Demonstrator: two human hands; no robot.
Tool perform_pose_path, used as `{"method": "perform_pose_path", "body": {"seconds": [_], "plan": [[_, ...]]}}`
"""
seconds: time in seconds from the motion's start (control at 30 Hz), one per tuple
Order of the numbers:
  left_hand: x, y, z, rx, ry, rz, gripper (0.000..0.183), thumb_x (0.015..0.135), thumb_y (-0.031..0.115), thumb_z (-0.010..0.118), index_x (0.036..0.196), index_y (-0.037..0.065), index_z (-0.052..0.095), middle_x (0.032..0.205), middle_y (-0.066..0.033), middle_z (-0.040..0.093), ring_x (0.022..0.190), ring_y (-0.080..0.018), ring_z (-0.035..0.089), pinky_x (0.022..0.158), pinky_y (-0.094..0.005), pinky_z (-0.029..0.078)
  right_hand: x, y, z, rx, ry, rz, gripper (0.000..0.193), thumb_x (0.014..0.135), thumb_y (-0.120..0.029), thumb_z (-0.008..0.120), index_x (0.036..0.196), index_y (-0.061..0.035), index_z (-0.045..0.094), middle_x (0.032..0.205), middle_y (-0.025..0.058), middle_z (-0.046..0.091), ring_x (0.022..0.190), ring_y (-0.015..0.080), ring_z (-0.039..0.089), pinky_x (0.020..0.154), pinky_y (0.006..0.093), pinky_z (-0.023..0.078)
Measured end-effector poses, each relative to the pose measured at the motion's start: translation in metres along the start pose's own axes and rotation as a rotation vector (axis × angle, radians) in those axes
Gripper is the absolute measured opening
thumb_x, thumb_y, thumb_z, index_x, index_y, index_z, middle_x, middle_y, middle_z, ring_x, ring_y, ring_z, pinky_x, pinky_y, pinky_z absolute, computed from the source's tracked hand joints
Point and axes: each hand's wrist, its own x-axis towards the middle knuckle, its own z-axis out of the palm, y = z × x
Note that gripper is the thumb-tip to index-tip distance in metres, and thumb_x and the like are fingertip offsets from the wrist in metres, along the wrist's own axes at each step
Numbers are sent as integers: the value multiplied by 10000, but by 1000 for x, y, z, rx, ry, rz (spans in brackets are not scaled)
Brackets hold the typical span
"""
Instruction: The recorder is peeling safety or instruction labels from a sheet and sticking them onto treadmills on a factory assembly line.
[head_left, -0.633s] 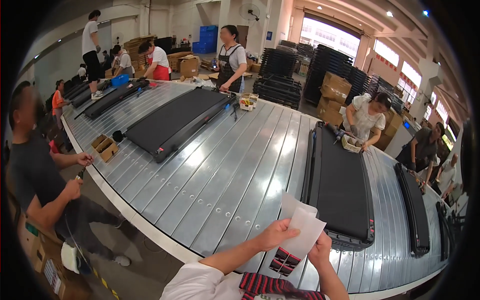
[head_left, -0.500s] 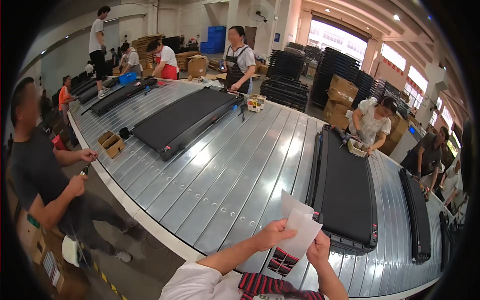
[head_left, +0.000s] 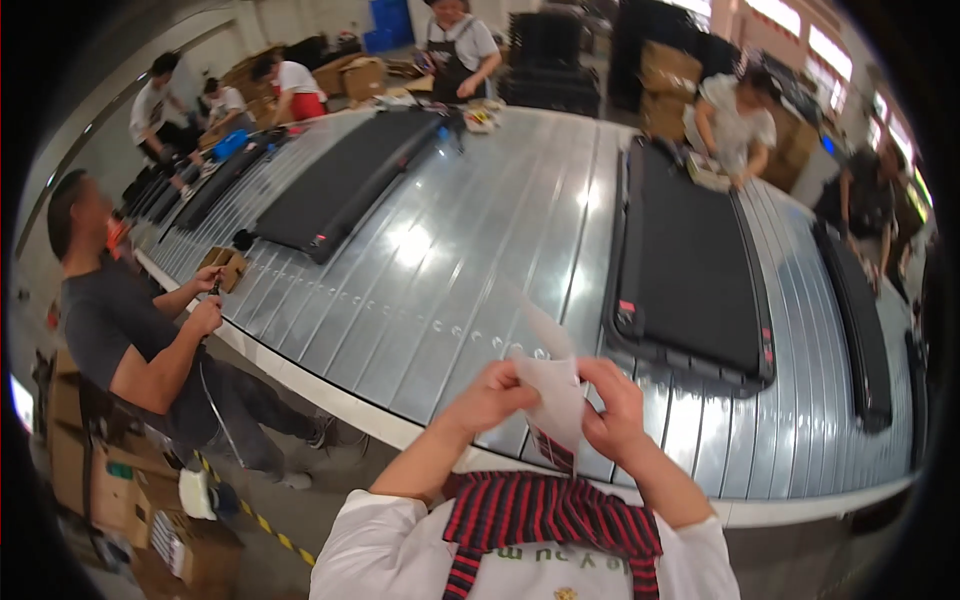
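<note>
Both hands, left hand [head_left: 488,398] and right hand [head_left: 614,412], pinch a thin white paper sheet [head_left: 555,392] above the ribbed grey surface's [head_left: 440,290] near edge; it looks light, floppy, tearable, best gripped by its side edges

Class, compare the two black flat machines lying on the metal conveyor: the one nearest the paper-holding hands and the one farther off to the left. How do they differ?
The near black machine lies lengthwise, pointing away, with no one beside its near end. The far black machine lies slanted and looks smaller. Both are flat, black and rest on the metal conveyor.
</note>
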Motion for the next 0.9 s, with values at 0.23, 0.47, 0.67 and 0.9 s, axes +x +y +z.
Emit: {"method": "perform_pose_path", "body": {"seconds": [0.23,0.47,0.67,0.9], "plan": [[2,-14,39,-124,25,44,163,723,87,660,756,33,510,856,-73,559,797,-144,521,698,-275,396,-22,6,-32,28,97,-176,302,686,-108,676,948,-8,564,850,121,585,692,249,577,579,310,478],[16,-30,83,-348,52,120,329,765,99,611,1063,11,502,1061,-111,550,999,-208,523,870,-345,401,-49,19,-63,29,133,-118,292,657,-50,681,924,-3,574,866,131,592,726,257,586,624,311,479],[17,-61,90,-285,96,54,389,805,70,537,1174,17,428,1143,-118,512,1063,-229,497,927,-375,377,-65,39,-77,153,59,39,212,666,51,620,869,1,584,793,124,598,703,245,589,626,302,462],[37,-88,106,-334,118,-18,459,834,92,531,1251,26,352,1207,-107,456,1127,-214,443,970,-370,336,-75,60,-94,134,45,13,195,671,64,614,854,6,581,755,117,597,626,207,580,578,273,459]]}}
